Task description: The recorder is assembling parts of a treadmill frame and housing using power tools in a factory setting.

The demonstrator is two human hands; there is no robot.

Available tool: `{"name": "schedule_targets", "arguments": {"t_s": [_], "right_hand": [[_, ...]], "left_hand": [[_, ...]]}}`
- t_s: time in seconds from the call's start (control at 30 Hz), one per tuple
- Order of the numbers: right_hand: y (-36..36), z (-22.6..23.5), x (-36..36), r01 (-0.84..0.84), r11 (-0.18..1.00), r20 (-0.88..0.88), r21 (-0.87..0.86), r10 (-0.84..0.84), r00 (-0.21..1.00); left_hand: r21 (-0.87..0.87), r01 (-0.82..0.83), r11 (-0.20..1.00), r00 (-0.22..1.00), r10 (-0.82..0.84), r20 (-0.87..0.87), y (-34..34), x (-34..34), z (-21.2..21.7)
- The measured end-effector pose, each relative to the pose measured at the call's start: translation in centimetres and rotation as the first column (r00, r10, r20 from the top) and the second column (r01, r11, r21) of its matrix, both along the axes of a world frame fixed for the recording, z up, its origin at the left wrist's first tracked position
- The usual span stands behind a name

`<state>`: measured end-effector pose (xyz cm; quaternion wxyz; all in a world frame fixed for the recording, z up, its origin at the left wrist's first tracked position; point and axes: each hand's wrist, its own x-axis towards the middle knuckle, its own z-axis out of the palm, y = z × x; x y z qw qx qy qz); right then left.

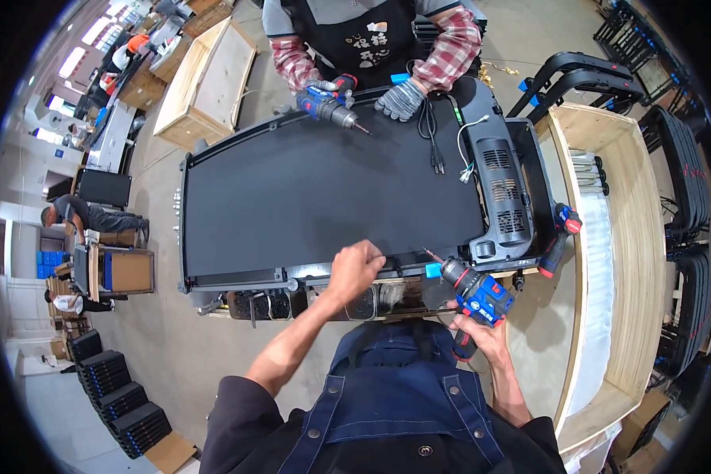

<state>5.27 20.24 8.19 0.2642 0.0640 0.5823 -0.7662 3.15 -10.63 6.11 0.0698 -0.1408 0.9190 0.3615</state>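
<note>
My right hand (pixel 488 336) grips a blue and black cordless drill (pixel 482 297) by its handle. Its bit points up and left, over the near edge of a treadmill (pixel 316 189) with a black belt. My left hand (pixel 354 272) is closed above the near side rail, fingers curled together; whatever they may hold is hidden. Between my hands, a blue tab (pixel 434 270) sticks out at the rail. To the right lies the treadmill's black vented motor cover (pixel 504 189), with white wires (pixel 468 162) and a black power cord (pixel 428 138) beside it.
Across the treadmill, a co-worker's gloved hand (pixel 321 96) holds another drill (pixel 329 108); the other glove (pixel 400 101) rests on the far edge. A red and black power tool (pixel 562 237) hangs by the long wooden crate (pixel 577 316) at right. Another wooden crate (pixel 205 87) stands far left.
</note>
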Motion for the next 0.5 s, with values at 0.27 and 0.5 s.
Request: {"name": "schedule_targets", "arguments": {"t_s": [0.27, 0.5], "right_hand": [[-0.4, 0.2, 0.0, -0.045, 0.999, -0.015, 0.012, 0.045, 0.999], [1.4, 1.7, -2.0, -0.163, 0.959, -0.129, 0.232, 0.196, 0.972]], "left_hand": [[-0.301, 0.024, 0.953, 0.927, -0.134, -0.35, 3.7, 0.3, -1.8], [-0.466, 0.394, 0.792, 0.643, -0.6, -0.476, 2.8, -3.4, -2.2]]}}
